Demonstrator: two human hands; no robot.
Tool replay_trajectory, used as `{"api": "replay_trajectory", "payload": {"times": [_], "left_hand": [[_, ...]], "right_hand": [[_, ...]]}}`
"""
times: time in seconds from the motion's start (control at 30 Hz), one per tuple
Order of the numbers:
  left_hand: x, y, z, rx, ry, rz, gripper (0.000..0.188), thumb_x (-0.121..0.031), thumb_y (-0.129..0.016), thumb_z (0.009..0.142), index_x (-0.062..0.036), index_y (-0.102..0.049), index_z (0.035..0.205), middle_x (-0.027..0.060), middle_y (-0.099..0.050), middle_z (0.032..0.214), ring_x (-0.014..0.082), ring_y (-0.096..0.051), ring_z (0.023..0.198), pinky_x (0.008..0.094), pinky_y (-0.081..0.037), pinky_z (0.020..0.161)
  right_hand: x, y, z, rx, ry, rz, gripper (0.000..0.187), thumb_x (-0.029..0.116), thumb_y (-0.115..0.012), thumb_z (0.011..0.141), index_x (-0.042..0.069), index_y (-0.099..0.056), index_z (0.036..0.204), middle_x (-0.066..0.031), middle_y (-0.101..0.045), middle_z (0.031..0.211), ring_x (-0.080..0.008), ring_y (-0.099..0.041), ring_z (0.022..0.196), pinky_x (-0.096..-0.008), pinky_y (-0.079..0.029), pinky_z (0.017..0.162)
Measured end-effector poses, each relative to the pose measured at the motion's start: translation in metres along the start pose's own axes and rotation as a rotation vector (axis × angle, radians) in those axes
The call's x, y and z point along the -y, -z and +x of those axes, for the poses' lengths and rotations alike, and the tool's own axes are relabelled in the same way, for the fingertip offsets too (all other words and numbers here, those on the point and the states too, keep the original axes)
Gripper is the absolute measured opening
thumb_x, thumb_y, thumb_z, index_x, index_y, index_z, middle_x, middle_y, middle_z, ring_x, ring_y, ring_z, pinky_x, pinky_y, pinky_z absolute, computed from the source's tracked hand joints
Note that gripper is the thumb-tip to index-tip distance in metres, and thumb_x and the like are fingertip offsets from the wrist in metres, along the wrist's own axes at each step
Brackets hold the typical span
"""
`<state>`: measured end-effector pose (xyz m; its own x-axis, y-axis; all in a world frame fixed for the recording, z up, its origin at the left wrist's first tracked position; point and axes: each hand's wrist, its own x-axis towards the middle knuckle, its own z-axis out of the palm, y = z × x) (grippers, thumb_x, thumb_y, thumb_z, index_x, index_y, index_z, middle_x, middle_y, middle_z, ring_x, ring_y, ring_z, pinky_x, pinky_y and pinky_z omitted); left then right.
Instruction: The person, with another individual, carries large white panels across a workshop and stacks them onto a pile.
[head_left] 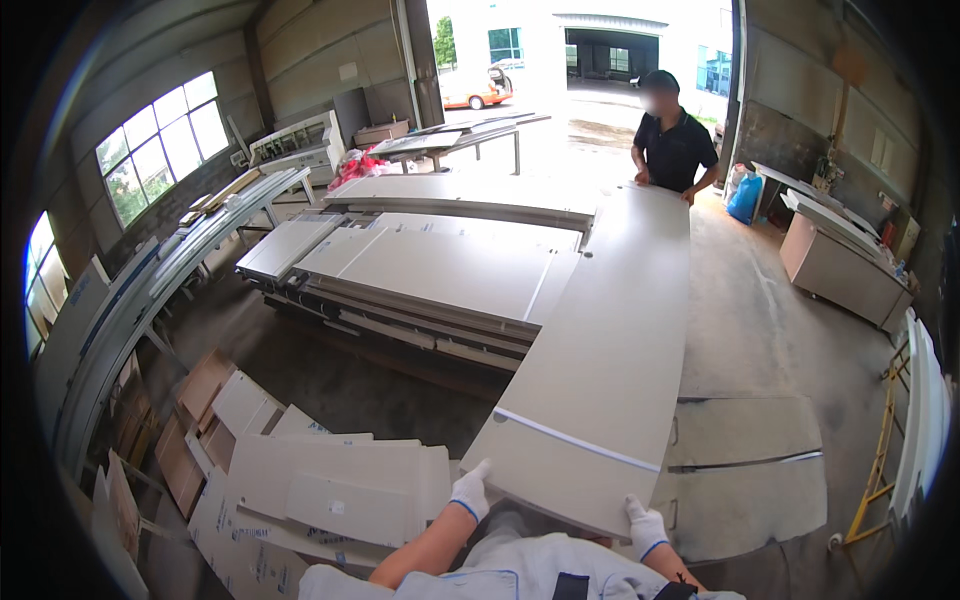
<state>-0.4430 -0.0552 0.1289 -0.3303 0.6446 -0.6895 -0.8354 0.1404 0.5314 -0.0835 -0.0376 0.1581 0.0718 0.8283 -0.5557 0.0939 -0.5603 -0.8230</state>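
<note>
A long pale grey panel (620,300) stretches away from me, with a white strip across its near part. My left hand (471,490), in a white glove with a blue cuff, grips its near left corner. At the near right corner my right hand (645,526), gloved the same way, is closed on the edge. A co-worker (676,140) in a dark shirt stands at the far end with both hands at the panel. The panel's left side overlaps or lies close to a stack of similar panels (440,270); what bears it underneath is hidden.
Loose boards (330,490) lie on the floor to my left, beside a long rack (150,300) of panels. Metal plates (745,500) are set in the floor at right. A yellow frame (880,470) and a workbench (840,260) stand further right.
</note>
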Motion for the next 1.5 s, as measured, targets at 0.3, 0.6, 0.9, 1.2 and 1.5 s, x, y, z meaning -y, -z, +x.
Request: {"api": "replay_trajectory", "payload": {"times": [0.3, 0.6, 0.9, 1.2, 1.5], "left_hand": [[-0.092, -0.05, 0.137, -0.096, 0.041, -0.057, 0.033, -0.015, -0.072, 0.089, -0.0035, -0.063, 0.118, 0.0101, -0.066, 0.108, 0.0277, -0.065, 0.094, 0.042, -0.056, 0.082], [-0.136, -0.057, 0.213, -0.129, 0.045, -0.116, 0.037, -0.014, -0.07, 0.091, -0.0053, -0.059, 0.125, 0.011, -0.062, 0.12, 0.0299, -0.058, 0.11, 0.0426, -0.048, 0.097], [-0.225, -0.052, 0.274, -0.141, 0.12, -0.198, 0.039, -0.019, -0.065, 0.095, -0.0103, -0.055, 0.131, 0.0104, -0.058, 0.13, 0.0338, -0.054, 0.118, 0.0525, -0.045, 0.104], [-0.334, 0.031, 0.33, -0.198, 0.164, -0.286, 0.044, -0.022, -0.069, 0.092, -0.0116, -0.055, 0.133, 0.0109, -0.056, 0.134, 0.0334, -0.052, 0.121, 0.049, -0.04, 0.106], [-0.432, 0.061, 0.337, -0.11, 0.067, 0.639, 0.038, -0.035, -0.061, 0.096, -0.004, -0.06, 0.118, 0.0113, -0.067, 0.105, 0.0285, -0.066, 0.091, 0.0423, -0.056, 0.075]], "right_hand": [[0.088, -0.112, 0.127, 0.025, 0.05, -0.333, 0.066, 0.053, -0.066, 0.089, -0.009, -0.065, 0.113, -0.0206, -0.07, 0.107, -0.0319, -0.066, 0.1, -0.0384, -0.05, 0.087], [0.132, -0.177, 0.223, 0.068, -0.048, -0.409, 0.064, 0.052, -0.065, 0.09, -0.006, -0.065, 0.117, -0.0187, -0.069, 0.111, -0.0268, -0.065, 0.1, -0.0381, -0.049, 0.087], [0.193, -0.282, 0.269, 0.11, 0.05, -0.358, 0.057, 0.045, -0.068, 0.09, -0.007, -0.066, 0.113, -0.0181, -0.071, 0.104, -0.025, -0.066, 0.091, -0.0365, -0.051, 0.082], [0.201, -0.431, 0.279, 0.099, -0.012, -0.316, 0.058, 0.047, -0.071, 0.085, -0.007, -0.069, 0.104, -0.0197, -0.072, 0.094, -0.0276, -0.069, 0.084, -0.0373, -0.053, 0.078], [0.247, -0.496, 0.287, -0.144, 0.112, -0.686, 0.065, 0.057, -0.072, 0.079, -0.005, -0.068, 0.1, -0.0241, -0.069, 0.095, -0.0395, -0.066, 0.091, -0.0454, -0.051, 0.082]]}}
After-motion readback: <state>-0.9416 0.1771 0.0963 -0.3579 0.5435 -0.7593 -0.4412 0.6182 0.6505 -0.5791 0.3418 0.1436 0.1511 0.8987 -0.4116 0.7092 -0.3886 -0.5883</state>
